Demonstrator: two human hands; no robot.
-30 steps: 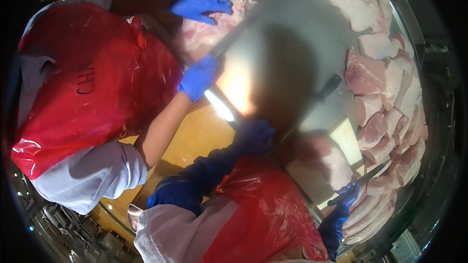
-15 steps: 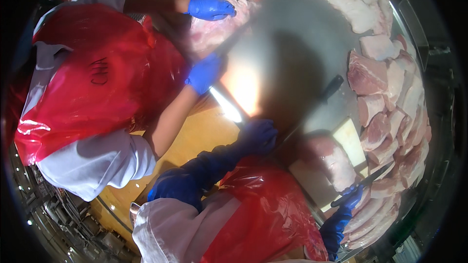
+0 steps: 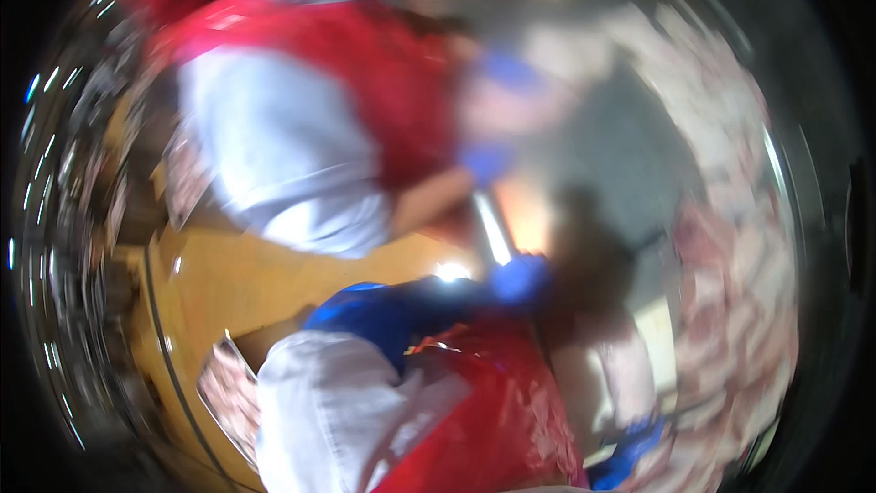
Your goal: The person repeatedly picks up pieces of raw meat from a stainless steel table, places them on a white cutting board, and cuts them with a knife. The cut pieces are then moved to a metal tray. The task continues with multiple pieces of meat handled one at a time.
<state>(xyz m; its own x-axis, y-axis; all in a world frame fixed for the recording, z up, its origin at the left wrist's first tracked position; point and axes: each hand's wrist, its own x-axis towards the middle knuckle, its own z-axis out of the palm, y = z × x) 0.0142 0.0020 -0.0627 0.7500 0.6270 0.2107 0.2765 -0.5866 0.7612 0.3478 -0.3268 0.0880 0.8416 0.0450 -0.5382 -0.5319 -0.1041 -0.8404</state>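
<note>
Motion blurs the whole view. My left hand [image 3: 518, 278], in a blue glove, is at the near edge of the metal table [image 3: 639, 132]; its fingers are too smeared to read. At the lower right my right hand [image 3: 631, 449], also blue-gloved, is closed around a knife, whose blade is hardly visible in the blur. Beside that hand a pale pink piece of meat [image 3: 628, 374] lies on a white cutting board [image 3: 655, 338]. Many cut pieces of meat [image 3: 730, 301] lie along the table's right side.
To my left a co-worker [image 3: 283, 137] in a red apron leans over the table, blue-gloved hands at a large piece of meat [image 3: 516, 110]. Paler meat [image 3: 570, 50] lies at the far end. A container of meat [image 3: 230, 397] stands at lower left, near the yellow floor [image 3: 251, 288].
My view has swung left, so the scene sits farther right and more floor shows. The picture has blurred. My hands keep roughly their places at the table edge and cutting board.
</note>
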